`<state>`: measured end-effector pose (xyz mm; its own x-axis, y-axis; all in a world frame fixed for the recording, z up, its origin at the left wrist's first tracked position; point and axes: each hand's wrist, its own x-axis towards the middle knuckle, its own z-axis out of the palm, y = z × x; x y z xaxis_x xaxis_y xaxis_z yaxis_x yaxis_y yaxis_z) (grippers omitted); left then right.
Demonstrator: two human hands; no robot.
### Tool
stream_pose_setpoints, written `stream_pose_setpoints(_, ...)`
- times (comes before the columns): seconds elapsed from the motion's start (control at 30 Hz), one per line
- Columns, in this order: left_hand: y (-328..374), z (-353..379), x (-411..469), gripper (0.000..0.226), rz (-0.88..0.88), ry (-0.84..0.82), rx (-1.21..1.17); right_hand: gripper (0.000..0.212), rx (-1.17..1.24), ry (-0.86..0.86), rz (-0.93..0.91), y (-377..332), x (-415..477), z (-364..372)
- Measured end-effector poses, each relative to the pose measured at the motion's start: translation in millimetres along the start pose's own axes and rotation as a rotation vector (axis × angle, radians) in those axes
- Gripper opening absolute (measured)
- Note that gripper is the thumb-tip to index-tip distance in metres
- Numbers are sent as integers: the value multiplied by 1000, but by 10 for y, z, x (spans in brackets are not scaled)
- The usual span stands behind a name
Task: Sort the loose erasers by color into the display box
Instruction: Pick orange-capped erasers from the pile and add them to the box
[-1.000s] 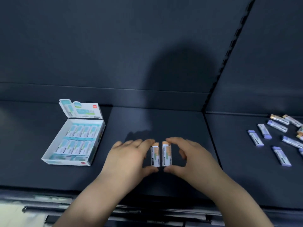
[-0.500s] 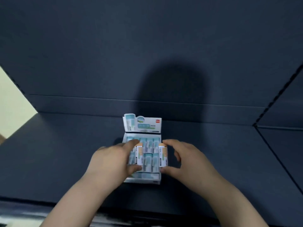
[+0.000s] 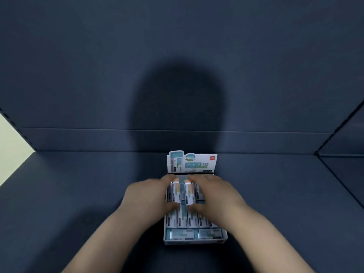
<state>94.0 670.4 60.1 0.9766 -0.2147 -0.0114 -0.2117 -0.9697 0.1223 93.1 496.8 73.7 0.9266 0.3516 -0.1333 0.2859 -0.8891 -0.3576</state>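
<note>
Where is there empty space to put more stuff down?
The dark shelf is bare left of the display box and right of it. The box is crowded: teal erasers fill it, and the left hand and right hand pinch orange erasers there.

Surface: a matte, dark blue-grey shelf deck [image 3: 78, 194] fills the lower frame.
Back panel: a wall [image 3: 275, 46] of the same dark tone rises behind it, crossed by a thin horizontal seam [image 3: 78, 128].
Shadow: a rounded dark shadow [image 3: 177, 107] falls on the wall, centre frame.
Left edge: a pale cream patch [image 3: 9, 146] shows beyond the wall's notched edge.
Right edge: a diagonal joint [image 3: 338, 179] divides off a neighbouring dark section [image 3: 352, 166].
</note>
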Motion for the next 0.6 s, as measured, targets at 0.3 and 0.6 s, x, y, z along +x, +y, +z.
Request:
stream_pose_setpoints(0.3,-16,28,46,58,3,-28,-36,62,-146,-38,4,-46,209,78)
stream_pose_setpoints(0.6,15,70,21,49,20,5,-28,51,-117,-15,-10,-45,217,118)
